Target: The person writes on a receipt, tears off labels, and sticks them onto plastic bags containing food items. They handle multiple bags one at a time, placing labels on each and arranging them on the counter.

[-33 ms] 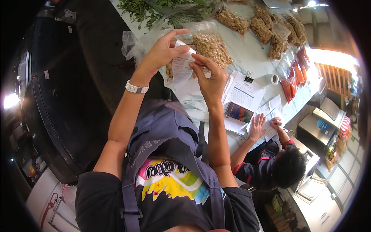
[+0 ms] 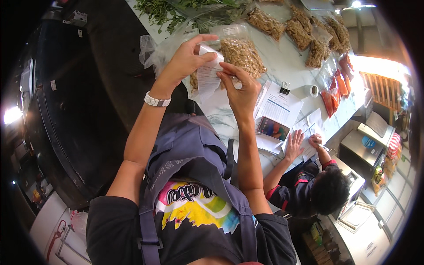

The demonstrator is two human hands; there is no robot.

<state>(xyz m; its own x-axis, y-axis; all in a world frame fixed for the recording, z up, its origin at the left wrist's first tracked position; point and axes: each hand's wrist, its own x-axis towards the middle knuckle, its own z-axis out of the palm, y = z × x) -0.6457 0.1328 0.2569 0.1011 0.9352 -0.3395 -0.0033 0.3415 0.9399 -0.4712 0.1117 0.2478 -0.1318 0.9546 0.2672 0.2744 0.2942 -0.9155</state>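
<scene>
White printed strip (image 2: 207,80) spans left fingers (image 2: 206,57) and right fingers (image 2: 234,70).

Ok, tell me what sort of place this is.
Likely a small kitchen or food-packing area: clear bags of brown pieces, leafy greens and clipped papers share one marble-patterned table.
</scene>
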